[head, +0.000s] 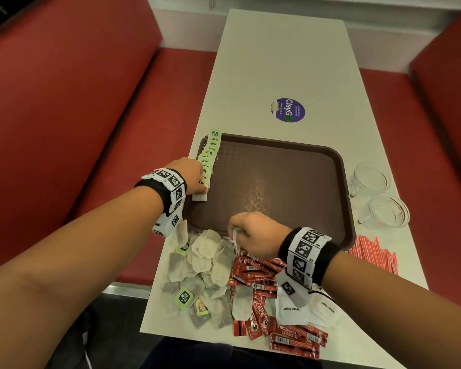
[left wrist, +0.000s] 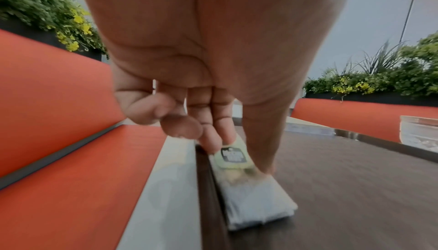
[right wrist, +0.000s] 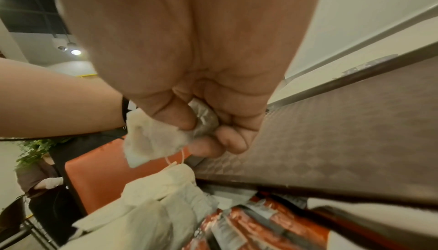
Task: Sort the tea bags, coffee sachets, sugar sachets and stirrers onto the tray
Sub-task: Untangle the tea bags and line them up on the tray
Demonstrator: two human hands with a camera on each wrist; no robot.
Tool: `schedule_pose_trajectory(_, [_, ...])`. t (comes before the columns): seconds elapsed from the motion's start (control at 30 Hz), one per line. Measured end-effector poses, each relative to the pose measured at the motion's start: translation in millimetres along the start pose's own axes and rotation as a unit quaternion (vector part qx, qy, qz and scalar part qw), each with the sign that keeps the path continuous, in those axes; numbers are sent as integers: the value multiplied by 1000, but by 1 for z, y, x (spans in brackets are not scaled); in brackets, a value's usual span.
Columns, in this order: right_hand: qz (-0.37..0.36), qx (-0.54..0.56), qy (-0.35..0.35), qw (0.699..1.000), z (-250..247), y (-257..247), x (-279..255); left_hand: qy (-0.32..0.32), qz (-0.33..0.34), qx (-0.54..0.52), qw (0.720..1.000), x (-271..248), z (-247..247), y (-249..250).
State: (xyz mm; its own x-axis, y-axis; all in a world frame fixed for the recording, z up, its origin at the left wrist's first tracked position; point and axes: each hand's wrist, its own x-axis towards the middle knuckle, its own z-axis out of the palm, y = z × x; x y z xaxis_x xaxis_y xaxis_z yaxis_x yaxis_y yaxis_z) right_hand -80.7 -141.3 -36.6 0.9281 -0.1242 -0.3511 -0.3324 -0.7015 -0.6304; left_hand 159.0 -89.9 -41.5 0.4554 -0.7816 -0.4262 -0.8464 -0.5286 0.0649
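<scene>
A brown tray [head: 272, 177] lies on the white table. A row of tea bags with green tags [head: 209, 153] runs along its left edge. My left hand [head: 201, 186] is at the row's near end; in the left wrist view thumb and fingers [left wrist: 220, 138] pinch the nearest tea bag [left wrist: 232, 157] on the stack [left wrist: 255, 203]. My right hand [head: 236, 233] hovers at the tray's front edge and grips a tea bag [right wrist: 151, 139], its string hanging down. Below it lie the loose tea bags [head: 202, 262], red coffee sachets [head: 258, 275], white sugar sachets [head: 298, 310] and red-striped stirrers [head: 373, 254].
Two glass cups [head: 370, 179] [head: 389, 211] stand right of the tray. A purple sticker [head: 288, 110] marks the table's far part. Red benches [head: 91, 115] flank the table on both sides. Another person stands far off in the right wrist view.
</scene>
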Motion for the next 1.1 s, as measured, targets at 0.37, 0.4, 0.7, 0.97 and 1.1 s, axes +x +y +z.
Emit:
schedule_pose_trajectory(0.37, [42,95,53,993,-1,4,4,38,318,-90,943,-79,-11,27])
schedule_pose_trajectory(0.4, [46,106,59,992,0,4,4,34,333,-75,939,-83,-7,30])
schedule_pose_trajectory(0.7, [34,126,83,988,-3,2,1,144,361,-75,918,-95,16,34])
schedule_pose_trajectory(0.97, [-61,-50,209,975,7,8,6,163,312,-151,924,-99,6,30])
schedule_pose_trajectory(1.1, [-44,-76,188,978,6,3,4,140,268,-156,940,-103,6,28])
